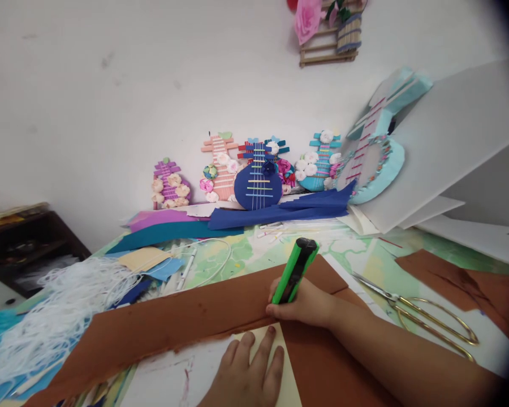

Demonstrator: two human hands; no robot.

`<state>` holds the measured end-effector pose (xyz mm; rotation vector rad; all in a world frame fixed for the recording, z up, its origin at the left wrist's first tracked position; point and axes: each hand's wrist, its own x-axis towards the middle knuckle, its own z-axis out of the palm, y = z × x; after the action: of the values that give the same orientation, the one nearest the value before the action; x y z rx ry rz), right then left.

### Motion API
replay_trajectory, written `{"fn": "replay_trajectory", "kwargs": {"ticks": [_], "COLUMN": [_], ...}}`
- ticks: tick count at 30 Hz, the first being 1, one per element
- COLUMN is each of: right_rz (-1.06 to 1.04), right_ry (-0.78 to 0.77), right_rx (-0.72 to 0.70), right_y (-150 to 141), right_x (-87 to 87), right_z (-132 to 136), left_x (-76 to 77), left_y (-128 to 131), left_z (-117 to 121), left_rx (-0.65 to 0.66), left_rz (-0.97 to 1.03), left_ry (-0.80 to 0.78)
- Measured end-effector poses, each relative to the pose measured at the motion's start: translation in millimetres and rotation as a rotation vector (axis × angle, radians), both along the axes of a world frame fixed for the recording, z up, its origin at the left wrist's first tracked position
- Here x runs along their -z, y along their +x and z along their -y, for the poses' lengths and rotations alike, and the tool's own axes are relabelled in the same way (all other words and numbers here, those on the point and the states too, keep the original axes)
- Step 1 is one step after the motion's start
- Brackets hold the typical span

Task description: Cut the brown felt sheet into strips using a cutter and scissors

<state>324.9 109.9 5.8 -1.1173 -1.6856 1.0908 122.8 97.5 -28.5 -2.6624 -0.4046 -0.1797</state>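
Note:
My right hand [305, 302] is wrapped round a green and black utility knife [294, 271], held upright over brown paper [173, 316]. Its lower end is hidden behind my fingers. Flat on a pale yellow card [289, 362] lies my left hand [248, 373], fingers spread, just below the right hand. Under the card and beside it is white board [165, 379] with faint reddish marks. More brown paper [331, 367] extends beneath my right forearm.
Gold-handled scissors [428, 322] lie open right of my forearm, near a brown scrap [458, 282]. Tangled white cord [59, 316] is heaped at left. Decorated lute-shaped crafts [258, 183] lean on the wall behind blue paper strips [280, 212]. Large white boards [462, 152] stand at right.

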Motion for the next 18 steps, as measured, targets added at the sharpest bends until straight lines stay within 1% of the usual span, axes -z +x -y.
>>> {"fn": "replay_trajectory", "kwargs": {"ticks": [3, 5, 8, 10, 14, 18], "right_rz": [0.014, 0.024, 0.034, 0.042, 0.03, 0.001], "right_ry": [-0.017, -0.018, -0.01, -0.01, -0.028, -0.056], "right_rx": [0.016, 0.005, -0.028, -0.041, -0.021, 0.057], "right_y": [0.1, 0.0, 0.3, 0.8, 2.0, 2.9], "right_x": [-2.6, -3.2, -1.7, 0.0, 1.7, -0.6], "right_z": [0.1, -0.4, -1.3, -1.6, -2.0, -2.5], "left_x": [-8.6, -13.8, -16.7, -16.5, -17.6, -18.7], "left_y": [2.4, 6.3, 13.0, 16.2, 18.8, 17.3], "left_z": [2.0, 4.7, 8.4, 9.1, 6.2, 1.4], "left_rx": [0.008, -0.017, -0.076, -0.084, -0.048, 0.023], "left_rz": [-0.065, -0.102, -0.117, -0.116, -0.112, -0.088], "left_ry": [-0.034, -0.041, -0.005, 0.023, 0.049, 0.079]}}
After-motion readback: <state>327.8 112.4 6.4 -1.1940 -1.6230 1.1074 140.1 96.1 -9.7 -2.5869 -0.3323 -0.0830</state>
